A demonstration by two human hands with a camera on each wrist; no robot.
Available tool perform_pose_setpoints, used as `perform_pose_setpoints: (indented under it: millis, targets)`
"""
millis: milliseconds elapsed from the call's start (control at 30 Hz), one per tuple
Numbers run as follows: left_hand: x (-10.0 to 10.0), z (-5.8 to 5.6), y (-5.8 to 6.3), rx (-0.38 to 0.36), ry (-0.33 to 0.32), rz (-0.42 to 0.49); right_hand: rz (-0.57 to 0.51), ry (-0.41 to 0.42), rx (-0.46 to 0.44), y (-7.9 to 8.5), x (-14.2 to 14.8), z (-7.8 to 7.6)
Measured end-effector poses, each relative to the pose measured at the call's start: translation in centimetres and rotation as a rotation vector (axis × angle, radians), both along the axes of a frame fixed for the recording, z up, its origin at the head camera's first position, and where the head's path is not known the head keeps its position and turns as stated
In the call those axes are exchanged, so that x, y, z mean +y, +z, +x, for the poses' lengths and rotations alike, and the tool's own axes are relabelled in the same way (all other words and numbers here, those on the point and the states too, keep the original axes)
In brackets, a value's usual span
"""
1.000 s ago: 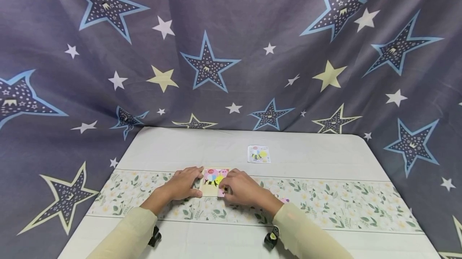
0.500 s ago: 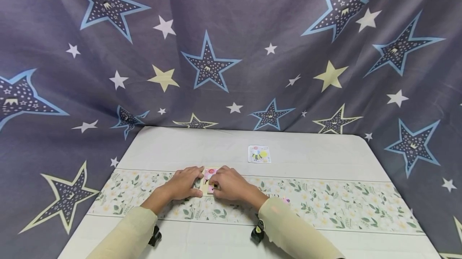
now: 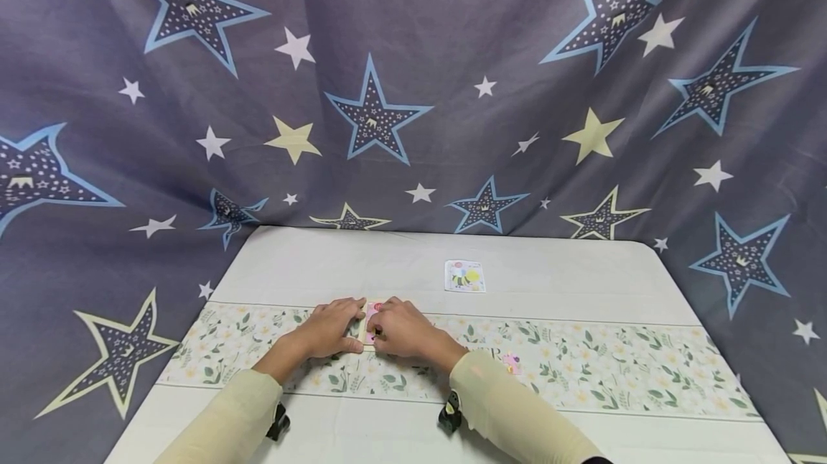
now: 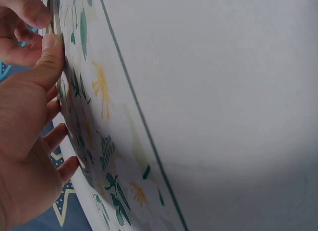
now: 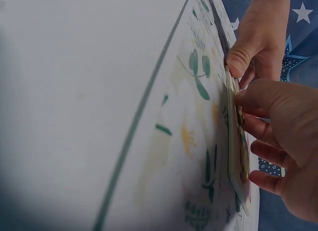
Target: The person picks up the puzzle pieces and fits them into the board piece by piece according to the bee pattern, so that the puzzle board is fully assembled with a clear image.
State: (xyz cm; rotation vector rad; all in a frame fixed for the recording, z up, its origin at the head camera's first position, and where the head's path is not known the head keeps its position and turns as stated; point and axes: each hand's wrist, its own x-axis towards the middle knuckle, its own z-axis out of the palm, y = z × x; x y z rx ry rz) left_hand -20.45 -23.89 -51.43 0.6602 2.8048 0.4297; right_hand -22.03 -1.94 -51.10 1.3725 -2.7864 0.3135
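Note:
A small square puzzle board point(image 3: 362, 327) with a pale wooden rim lies on the floral band of the cloth. My left hand point(image 3: 329, 327) rests at its left edge, thumb at the near corner and forefinger at the far one. Over the board, the curled fingers of my right hand point(image 3: 407, 331) hold a pink puzzle piece point(image 3: 370, 337) near the left side. That hand hides most of the picture. In the right wrist view the right thumb meets the near rim of the board point(image 5: 230, 141), while its other fingertips lie along the pieces on top.
A white card printed with a yellow and black bee point(image 3: 464, 276) lies farther back. A loose pink piece point(image 3: 512, 363) is on the floral band beyond my right forearm. A star-printed curtain point(image 3: 413, 90) hangs behind the table's far edge.
My right hand has slid left across the board with the pink piece, covering the bee picture. The loose pink piece by the right forearm shows more fully. The left hand stays put.

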Motion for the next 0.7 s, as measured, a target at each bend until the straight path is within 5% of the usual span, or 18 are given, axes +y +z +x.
perform_pose_setpoints:
  millis: [700]
  targets:
    - [-0.04,0.09,-0.02,0.026,-0.014,0.004,0.053,-0.011,0.054,-0.19,-0.23,0.11]
